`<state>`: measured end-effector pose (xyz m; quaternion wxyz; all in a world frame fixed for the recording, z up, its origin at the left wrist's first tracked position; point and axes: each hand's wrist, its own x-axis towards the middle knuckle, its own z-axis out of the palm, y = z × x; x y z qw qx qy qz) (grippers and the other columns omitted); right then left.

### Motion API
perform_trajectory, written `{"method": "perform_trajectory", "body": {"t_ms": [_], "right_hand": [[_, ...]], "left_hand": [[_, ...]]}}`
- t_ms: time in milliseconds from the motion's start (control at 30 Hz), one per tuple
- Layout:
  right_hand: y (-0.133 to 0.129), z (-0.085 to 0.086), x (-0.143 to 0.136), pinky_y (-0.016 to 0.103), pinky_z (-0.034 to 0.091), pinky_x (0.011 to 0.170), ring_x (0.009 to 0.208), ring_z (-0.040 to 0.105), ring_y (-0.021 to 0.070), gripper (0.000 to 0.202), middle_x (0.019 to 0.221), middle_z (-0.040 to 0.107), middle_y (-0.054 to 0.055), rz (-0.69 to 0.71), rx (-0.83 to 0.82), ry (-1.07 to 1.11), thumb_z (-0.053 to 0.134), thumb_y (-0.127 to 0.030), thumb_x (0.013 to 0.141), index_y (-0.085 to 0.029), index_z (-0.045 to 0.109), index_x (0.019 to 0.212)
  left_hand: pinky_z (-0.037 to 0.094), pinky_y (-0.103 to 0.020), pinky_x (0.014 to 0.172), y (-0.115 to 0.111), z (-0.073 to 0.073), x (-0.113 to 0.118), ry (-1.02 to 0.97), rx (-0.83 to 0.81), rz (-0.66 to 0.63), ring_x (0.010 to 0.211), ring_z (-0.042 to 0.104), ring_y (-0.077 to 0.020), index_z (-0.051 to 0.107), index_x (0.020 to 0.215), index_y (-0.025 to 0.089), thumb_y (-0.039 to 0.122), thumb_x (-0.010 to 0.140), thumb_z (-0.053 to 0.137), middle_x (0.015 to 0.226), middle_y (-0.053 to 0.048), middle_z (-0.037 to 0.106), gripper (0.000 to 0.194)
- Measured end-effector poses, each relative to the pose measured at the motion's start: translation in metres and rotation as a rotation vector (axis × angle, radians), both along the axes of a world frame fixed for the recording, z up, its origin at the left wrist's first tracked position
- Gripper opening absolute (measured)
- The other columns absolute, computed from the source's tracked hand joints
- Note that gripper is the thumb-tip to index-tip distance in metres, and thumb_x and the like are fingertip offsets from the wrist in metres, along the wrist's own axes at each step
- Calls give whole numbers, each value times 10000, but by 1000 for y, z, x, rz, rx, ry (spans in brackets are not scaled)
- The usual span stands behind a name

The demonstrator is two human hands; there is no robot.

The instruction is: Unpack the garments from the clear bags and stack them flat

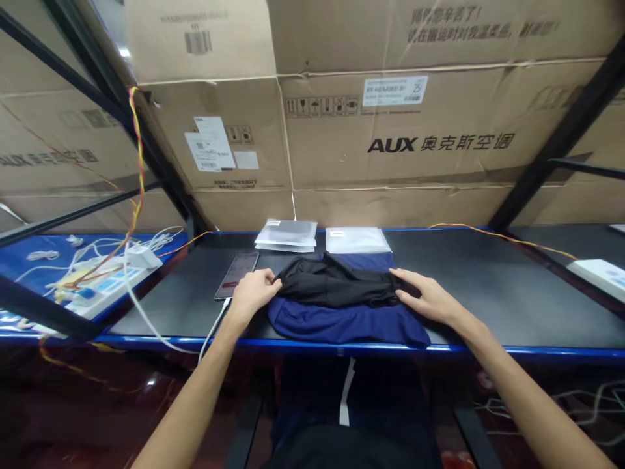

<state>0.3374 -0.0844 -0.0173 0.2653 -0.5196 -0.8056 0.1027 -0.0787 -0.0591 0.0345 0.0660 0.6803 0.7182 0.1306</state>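
A rumpled black garment (336,284) lies in a wide band across a dark blue garment (349,324) near the front of the table. At the black garment's left end, my left hand (254,294) is closed, with its fingertips pinching the fabric. My right hand (424,294) grips the opposite end, its thumb below and its fingers above the edge. Behind the cloth are two stacks of flat clear plastic packages, a left stack (287,236) and a right stack (359,240). More blue fabric shows under the right stack.
Beside my left hand lies a phone (237,272) with a white cable (213,331) plugged in. A power strip (105,286) with tangled wires is on the left. Large cardboard boxes (336,156) form the back wall, behind black metal posts (556,140). A white device (600,277) sits at right.
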Motion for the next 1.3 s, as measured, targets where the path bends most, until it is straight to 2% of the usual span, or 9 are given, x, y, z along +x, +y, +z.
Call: {"method": "perform_trajectory", "body": {"t_ms": [133, 267, 467, 567, 700, 833, 1033, 1167, 1300], "right_hand": [[-1, 1, -1, 479, 427, 1111, 1295, 543, 290, 530, 1386, 599, 98, -1, -1, 14, 532, -374, 874, -215, 562, 1378], [-5, 8, -3, 468, 409, 1128, 1315, 524, 278, 508, 1436, 554, 84, 11, 7, 66, 543, -389, 895, -232, 560, 1377], [-16, 15, -19, 502, 421, 1107, 1303, 530, 293, 312, 1365, 615, 84, -92, 98, 132, 541, -468, 917, -255, 712, 1067], [-19, 10, -29, 523, 408, 1109, 1349, 475, 320, 294, 1386, 594, 109, -108, 86, 76, 607, -491, 866, -241, 701, 991], [-20, 10, -33, 500, 424, 1093, 1332, 496, 310, 174, 1311, 644, 111, -69, 103, 129, 584, -396, 854, -239, 645, 901], [-27, 32, -28, 424, 534, 934, 1037, 686, 268, 107, 1056, 737, 55, -48, 77, 193, 526, -323, 853, -258, 606, 884], [-53, 65, -23, 384, 537, 847, 909, 667, 244, 135, 926, 704, 39, -1, 264, 209, 510, -227, 858, -284, 609, 931], [-66, 56, -28, 402, 526, 840, 907, 637, 243, 225, 886, 708, 25, 159, 285, 86, 479, -129, 846, -305, 619, 864], [-75, 41, -33, 377, 523, 749, 841, 615, 230, 277, 826, 686, 33, 249, 130, -32, 456, -81, 806, -281, 635, 876]], "left_hand": [[450, -287, 707, -1, -2, 2, -85, 138, -31, 830, 662, -220, 657, 913, 244, 363, 800, 595, 893, -17, 724, 176], [481, -289, 782, -2, 8, 11, -210, 343, -263, 866, 648, -194, 658, 982, 220, 359, 860, 566, 995, -37, 713, 207], [466, -358, 973, 3, 4, 25, -178, 192, -621, 1068, 625, -231, 660, 1169, 213, 334, 883, 577, 1156, -62, 690, 321], [479, -354, 934, 7, -1, 28, -134, 178, -625, 1011, 628, -226, 670, 1171, 215, 294, 872, 592, 1074, -63, 686, 319], [491, -321, 860, 5, 4, 29, -219, 206, -624, 912, 633, -203, 710, 973, 206, 264, 864, 582, 957, -49, 679, 178], [494, -300, 854, -7, 18, 24, -407, 209, -684, 903, 642, -185, 687, 897, 194, 250, 851, 577, 955, -44, 692, 131], [502, -324, 899, -28, 29, 14, -528, 111, -780, 947, 650, -194, 679, 850, 193, 196, 807, 577, 974, -51, 709, 111], [501, -316, 901, -39, 23, 8, -445, 24, -851, 951, 648, -187, 683, 843, 214, 144, 787, 552, 948, -36, 713, 159], [487, -281, 889, -47, 19, 7, -330, -96, -901, 902, 649, -164, 703, 856, 238, 125, 763, 557, 928, -9, 712, 207]]}}
